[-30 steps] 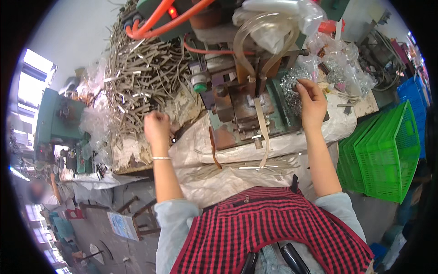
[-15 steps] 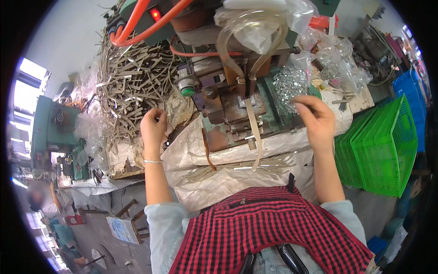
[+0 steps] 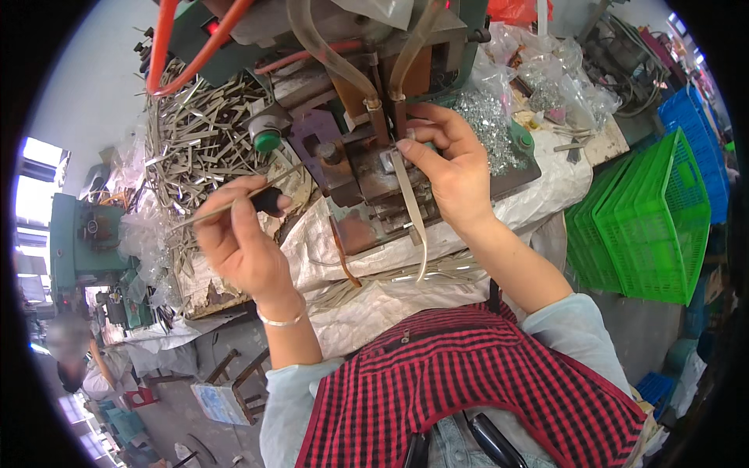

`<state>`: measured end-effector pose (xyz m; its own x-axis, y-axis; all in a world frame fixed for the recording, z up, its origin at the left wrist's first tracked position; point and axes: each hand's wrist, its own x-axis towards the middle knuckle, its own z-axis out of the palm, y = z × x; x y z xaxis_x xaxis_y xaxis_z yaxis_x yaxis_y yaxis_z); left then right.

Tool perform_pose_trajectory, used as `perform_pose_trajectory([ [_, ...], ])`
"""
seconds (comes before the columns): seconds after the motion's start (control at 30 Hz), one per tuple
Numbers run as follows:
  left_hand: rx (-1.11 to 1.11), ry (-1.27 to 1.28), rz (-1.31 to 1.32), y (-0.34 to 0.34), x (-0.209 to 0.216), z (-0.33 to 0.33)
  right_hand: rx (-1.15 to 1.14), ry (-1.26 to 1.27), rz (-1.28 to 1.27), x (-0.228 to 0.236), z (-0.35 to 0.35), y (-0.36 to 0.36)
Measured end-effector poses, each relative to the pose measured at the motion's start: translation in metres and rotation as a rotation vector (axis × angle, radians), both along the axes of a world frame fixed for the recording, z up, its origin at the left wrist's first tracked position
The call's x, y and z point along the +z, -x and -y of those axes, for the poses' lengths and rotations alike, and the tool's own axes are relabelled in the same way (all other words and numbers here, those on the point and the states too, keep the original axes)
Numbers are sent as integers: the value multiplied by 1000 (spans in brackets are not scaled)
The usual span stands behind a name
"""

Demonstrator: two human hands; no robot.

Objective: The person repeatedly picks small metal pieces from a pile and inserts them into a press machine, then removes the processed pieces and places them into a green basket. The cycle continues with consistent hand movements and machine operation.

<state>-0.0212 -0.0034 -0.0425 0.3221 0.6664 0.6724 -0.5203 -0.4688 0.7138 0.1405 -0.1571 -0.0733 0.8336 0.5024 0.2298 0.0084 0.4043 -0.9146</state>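
My left hand [image 3: 246, 242] is closed round a long, thin metal strip [image 3: 287, 175] that slants up to the right, above the bench left of the press. A black cover sits on one of its fingers. My right hand [image 3: 452, 168] reaches in at the die of the bench press [image 3: 359, 168], thumb and forefinger pinched by the upper end of a pale flat strip [image 3: 409, 199]. Whatever lies between those fingertips is too small to make out. That strip hangs from the die toward the bench's front edge.
A heap of metal strips [image 3: 207, 140] lies at the left, beside a green push button [image 3: 267, 141]. Small shiny pieces [image 3: 488, 117] are piled right of the press. More strips [image 3: 343, 295] lie along the front. Green crates [image 3: 647, 226] stand at the right.
My right hand has moved left from the shiny pieces to the die. My left hand has come lower, now with a thin strip in it. The view has shifted.
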Motion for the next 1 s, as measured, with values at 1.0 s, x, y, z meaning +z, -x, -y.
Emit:
perform_pose_trajectory([
  [1.0, 99, -801, -349, -1, -39, 63, -617, 1007, 1114, -64, 57, -77],
])
